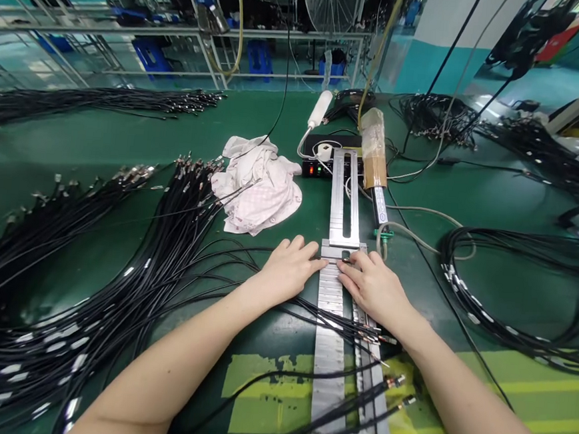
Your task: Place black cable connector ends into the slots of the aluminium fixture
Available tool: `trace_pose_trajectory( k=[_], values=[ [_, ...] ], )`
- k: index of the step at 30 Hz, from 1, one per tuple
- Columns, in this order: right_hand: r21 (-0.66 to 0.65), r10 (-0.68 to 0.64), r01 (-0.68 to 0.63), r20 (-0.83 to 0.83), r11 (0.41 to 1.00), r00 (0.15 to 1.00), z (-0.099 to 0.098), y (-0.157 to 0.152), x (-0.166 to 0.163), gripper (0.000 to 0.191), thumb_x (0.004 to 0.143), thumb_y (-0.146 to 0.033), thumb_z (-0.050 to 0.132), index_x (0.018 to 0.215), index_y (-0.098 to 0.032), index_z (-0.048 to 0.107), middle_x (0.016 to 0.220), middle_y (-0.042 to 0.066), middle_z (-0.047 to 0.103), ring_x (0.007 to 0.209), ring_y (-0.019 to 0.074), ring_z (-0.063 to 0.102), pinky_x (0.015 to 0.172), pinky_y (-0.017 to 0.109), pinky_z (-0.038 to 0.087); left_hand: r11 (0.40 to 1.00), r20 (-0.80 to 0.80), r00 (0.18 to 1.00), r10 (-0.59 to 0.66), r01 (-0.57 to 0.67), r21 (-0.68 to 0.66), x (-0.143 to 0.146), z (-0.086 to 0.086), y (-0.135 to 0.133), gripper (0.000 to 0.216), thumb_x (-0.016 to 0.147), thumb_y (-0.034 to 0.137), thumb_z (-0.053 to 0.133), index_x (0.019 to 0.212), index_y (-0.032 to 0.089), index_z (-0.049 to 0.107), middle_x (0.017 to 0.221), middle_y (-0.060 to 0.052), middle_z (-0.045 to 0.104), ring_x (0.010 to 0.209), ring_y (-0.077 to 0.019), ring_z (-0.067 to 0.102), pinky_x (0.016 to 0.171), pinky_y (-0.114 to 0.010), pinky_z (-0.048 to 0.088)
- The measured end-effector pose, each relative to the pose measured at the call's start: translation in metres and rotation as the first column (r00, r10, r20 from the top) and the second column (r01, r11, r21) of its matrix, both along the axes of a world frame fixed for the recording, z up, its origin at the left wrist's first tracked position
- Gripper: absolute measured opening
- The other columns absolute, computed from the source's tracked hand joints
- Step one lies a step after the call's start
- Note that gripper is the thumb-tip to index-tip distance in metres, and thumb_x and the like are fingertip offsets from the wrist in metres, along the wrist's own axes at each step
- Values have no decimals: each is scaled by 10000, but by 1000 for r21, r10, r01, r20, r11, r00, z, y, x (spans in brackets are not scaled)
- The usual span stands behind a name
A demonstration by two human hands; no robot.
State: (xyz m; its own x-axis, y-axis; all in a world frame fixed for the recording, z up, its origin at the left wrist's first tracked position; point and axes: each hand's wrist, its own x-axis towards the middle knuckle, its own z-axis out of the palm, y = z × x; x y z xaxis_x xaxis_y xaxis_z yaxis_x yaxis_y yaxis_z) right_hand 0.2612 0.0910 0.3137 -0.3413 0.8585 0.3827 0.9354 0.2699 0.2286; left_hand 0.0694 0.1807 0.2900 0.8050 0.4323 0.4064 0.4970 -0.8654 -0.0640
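My left hand (289,268) lies flat on the green table, fingertips touching the left edge of a long slotted metal fixture (329,334). My right hand (373,285) rests on the fixture's right side, fingers pinching a thin black cable end (345,261) at a slot. Several black cables with metal tips (379,338) lie across the fixture under my right wrist. A second slotted metal plate (346,198) extends away from the fixture.
A large bundle of black cables (87,295) covers the left of the table, another coil (509,288) lies right. A crumpled white cloth (259,188), a black control box (324,159), a taped tool (375,150) and metal racks (134,31) are behind.
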Motion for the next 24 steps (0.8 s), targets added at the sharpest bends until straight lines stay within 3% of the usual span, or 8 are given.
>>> trace_pose_trajectory(
  k=[4,8,13,18,22,24],
  values=[
    [-4,55,-56,-126,998,990,-3,-1,10,308,910,-325,411,1096,-196,620,1029,99,518,855,223,423,752,393,422,999,29,998,-50,50,19,-1,-3,-12,334,875,135,334,1131,189,543,981,-83,483,888,-226,376,680,-345,302],
    [8,126,-130,-318,991,940,-4,-4,23,296,918,-284,398,1124,-179,582,1050,79,520,971,188,475,866,349,423,956,79,972,-221,232,-177,-9,-13,-30,240,931,289,345,967,166,548,936,-42,513,855,-169,431,765,-303,337],
    [25,137,-142,-466,990,874,0,-7,25,247,894,-257,435,1065,-179,596,1004,62,539,950,156,517,849,298,432,905,87,968,-236,251,-343,-12,-18,-37,91,879,236,479,883,155,518,867,-11,547,841,-149,476,792,-272,350],
    [48,128,-120,-526,992,841,7,-9,24,246,878,-259,445,1047,-171,601,1005,72,535,914,158,533,778,279,447,809,164,946,-278,323,-491,-13,-7,-31,61,854,185,505,858,154,557,857,-1,581,820,-129,512,746,-227,359],
    [58,123,-109,-556,992,822,9,-10,26,244,869,-263,459,1046,-176,602,1012,71,530,895,157,536,732,276,445,699,323,937,-135,321,-639,-15,1,-23,124,843,231,512,784,170,603,794,30,612,728,-101,533,675,-194,357],
    [61,128,-114,-570,992,812,11,-10,27,237,866,-258,463,1036,-179,607,1008,67,534,908,157,531,769,286,440,691,351,934,-65,296,-660,-15,3,-20,150,846,249,493,780,170,602,799,27,612,728,-105,530,670,-198,357]
  ],
)
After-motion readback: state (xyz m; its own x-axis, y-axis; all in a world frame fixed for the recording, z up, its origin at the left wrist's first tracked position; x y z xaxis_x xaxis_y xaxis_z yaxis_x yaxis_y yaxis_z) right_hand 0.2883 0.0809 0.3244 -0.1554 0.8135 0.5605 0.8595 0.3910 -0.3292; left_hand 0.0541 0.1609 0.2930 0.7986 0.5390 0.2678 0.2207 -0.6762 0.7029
